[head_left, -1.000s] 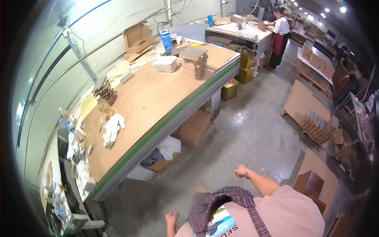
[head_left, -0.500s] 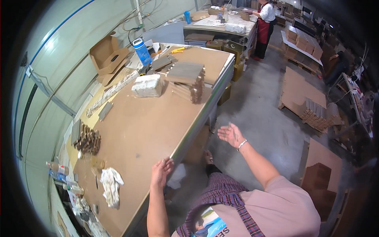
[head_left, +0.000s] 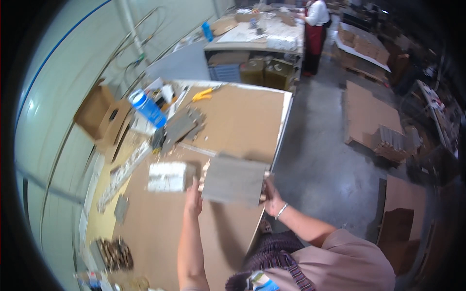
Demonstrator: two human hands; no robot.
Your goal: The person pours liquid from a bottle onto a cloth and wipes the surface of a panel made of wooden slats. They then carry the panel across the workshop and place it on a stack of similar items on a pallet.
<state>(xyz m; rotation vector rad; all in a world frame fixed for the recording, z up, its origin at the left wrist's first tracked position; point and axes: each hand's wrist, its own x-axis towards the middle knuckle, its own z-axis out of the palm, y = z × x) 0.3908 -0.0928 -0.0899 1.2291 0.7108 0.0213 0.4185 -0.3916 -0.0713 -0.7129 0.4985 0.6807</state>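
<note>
Between my two hands is a stack of grey boards (head_left: 234, 179) with light wood-coloured pieces jutting from its sides. My left hand (head_left: 194, 196) is closed against its left side, and my right hand (head_left: 273, 194) grips the right side. The fingertips are partly hidden by the stack. A long shadow falls on the brown tabletop (head_left: 194, 247) below it, so the stack appears raised. Just left of it sits a white wrapped-looking block (head_left: 166, 177). Farther back lie loose grey boards (head_left: 182, 128) in a small heap.
A blue canister (head_left: 149, 109), an open cardboard box (head_left: 99, 121) and a yellow-handled tool (head_left: 202, 94) are toward the back. Another stack of boards (head_left: 114, 254) stands at the near left. Beyond, a person in a red apron (head_left: 315, 41) stands by another table (head_left: 228, 46).
My hands, apart and holding nothing before, have come to both sides of the stack and taken hold of it. The view has shifted toward the table's far part.
</note>
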